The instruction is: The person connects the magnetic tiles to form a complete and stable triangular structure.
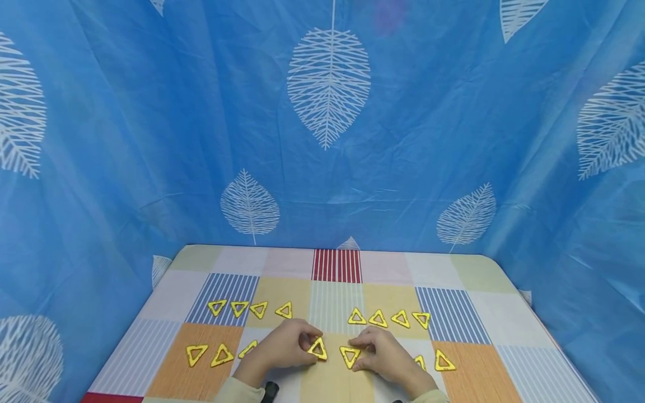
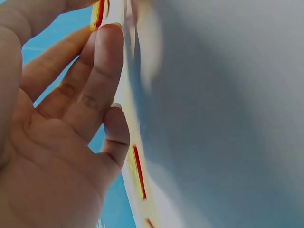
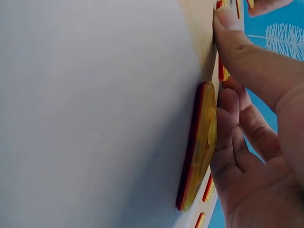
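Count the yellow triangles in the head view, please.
15 triangles: far row, four left, four right; near row, three left, two right, one at left hand, one at right hand. Hands may hide more.

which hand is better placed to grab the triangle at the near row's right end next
Probably the right hand: the end triangle lies near its wrist. The left hand, farther off, pinches one triangle; the right would first need to release another triangle.

Red-edged yellow piece (image 2: 97, 15) in the left hand (image 2: 66, 118), another piece (image 2: 137, 172) below.
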`<state>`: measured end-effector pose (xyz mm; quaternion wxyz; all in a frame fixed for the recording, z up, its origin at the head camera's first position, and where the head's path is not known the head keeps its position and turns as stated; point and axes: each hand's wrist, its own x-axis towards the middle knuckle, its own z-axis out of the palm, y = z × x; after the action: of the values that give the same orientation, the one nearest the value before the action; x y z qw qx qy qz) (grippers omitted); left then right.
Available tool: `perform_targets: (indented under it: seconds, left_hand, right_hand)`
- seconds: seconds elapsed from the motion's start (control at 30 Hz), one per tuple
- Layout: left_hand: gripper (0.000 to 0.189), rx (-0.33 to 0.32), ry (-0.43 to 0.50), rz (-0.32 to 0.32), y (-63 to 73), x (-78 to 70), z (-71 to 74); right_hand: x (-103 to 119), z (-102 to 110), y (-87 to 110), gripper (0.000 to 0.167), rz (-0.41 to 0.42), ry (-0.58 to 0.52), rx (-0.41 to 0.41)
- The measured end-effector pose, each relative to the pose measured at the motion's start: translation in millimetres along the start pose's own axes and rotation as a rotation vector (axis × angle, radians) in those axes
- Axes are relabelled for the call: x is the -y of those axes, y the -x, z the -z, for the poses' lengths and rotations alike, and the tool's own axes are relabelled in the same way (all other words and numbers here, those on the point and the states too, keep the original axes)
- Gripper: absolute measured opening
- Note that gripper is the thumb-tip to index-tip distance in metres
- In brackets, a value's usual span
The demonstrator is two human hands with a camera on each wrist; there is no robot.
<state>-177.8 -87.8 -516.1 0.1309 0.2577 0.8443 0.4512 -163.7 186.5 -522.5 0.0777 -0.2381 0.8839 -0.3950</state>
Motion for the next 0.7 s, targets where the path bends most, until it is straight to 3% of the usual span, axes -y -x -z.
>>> perform_targets:
  seconds: [0.3,0.7]
  left_hand:
    - [0.042,-0.015,0.007,-0.001,-8.7,-4.6,-14.2]
    - [0.042,-0.029,-0.032,0.009,-13.3,-2.5,-20.3]
  right_hand:
    - [-1,0,-0.8,0.045,-0.007,0.002,0.01]
    - [-4,3,-3.7,0.038,-0.03,-0.032,0.049]
